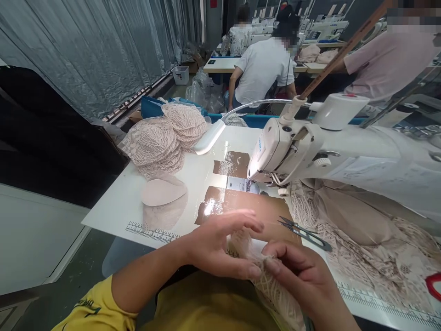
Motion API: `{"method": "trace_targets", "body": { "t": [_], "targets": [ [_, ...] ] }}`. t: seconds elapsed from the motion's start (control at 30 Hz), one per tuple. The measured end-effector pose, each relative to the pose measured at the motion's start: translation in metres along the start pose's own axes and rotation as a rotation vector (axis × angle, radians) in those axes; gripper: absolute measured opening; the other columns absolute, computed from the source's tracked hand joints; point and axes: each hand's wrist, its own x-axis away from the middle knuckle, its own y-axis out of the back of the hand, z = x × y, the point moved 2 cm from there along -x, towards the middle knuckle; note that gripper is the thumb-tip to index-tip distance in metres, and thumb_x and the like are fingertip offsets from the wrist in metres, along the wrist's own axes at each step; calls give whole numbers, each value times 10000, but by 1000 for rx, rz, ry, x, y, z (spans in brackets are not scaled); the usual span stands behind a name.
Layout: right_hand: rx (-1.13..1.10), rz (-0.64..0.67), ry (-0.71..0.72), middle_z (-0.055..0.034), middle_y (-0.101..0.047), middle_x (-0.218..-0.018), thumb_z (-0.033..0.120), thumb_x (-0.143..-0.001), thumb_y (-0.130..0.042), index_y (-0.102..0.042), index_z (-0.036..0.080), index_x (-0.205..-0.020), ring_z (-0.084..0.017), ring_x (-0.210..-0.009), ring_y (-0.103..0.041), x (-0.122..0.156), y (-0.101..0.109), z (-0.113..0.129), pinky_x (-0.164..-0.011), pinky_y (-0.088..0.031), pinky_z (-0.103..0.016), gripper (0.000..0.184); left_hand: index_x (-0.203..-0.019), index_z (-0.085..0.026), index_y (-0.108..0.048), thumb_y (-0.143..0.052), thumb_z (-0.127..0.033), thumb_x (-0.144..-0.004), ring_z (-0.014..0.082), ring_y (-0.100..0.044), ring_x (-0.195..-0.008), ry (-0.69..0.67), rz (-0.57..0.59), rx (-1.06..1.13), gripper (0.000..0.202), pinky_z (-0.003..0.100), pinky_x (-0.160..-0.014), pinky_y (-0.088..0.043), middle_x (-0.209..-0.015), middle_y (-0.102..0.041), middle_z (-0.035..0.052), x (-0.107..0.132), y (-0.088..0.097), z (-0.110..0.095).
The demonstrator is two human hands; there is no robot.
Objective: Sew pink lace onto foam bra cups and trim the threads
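Between thumb and fingers, my right hand [303, 273] pinches the edge of a beige lace piece [277, 289], which hangs down over the table's front edge. My left hand [217, 243] is beside it with fingers stretched out and thumb apart, curved around the upper end of the lace without closing on it. Whether the left thumb touches the lace, I cannot tell. Thread snips [306, 233] lie just beyond my right hand on the brown plate [248, 202]. The white sewing machine's head [272, 147] stands past both hands.
Stacked lace pieces [155, 142] occupy the table's far left. Nearer lies a cup-shaped sheer piece [165, 202]. Beige lace and mesh fabric [365, 220] is heaped on the right, by a red handle [433, 286]. A lamp [211, 137] arches over the table. Other people sit ahead.
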Motion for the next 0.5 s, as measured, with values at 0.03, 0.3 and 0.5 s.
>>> {"method": "trace_targets", "body": {
  "t": [0.03, 0.3, 0.5],
  "targets": [
    [54, 7, 44, -4, -545, -604, 482, -748, -659, -619, 204, -628, -140, -577, -478, -1, -2, 2, -539, -390, -256, 305, -1081, -181, -614, -756, -334, -686, 238, -535, -1043, 34, 54, -13, 446, 367, -946, -417, -1085, -615, 91, -3, -3, -1],
    [206, -61, 142, 13, -520, -553, 465, -757, -641, -617, 216, -621, -130, -538, -435, -5, 4, 10, -505, -340, -254, 285, -867, -108, -635, -637, -350, -830, 76, -419, -624, 239, 204, 404, 245, 193, -568, -356, -701, -507, -5, -6, -12, 12],
    [223, -62, 143, 11, -497, -555, 479, -761, -622, -604, 212, -611, -130, -538, -411, -11, 1, 16, -506, -325, -260, 307, -833, -101, -633, -634, -449, -820, 81, -393, -594, 227, 117, 377, 348, 206, -527, -318, -655, -473, -3, -6, -11, 17]
  ]
}}
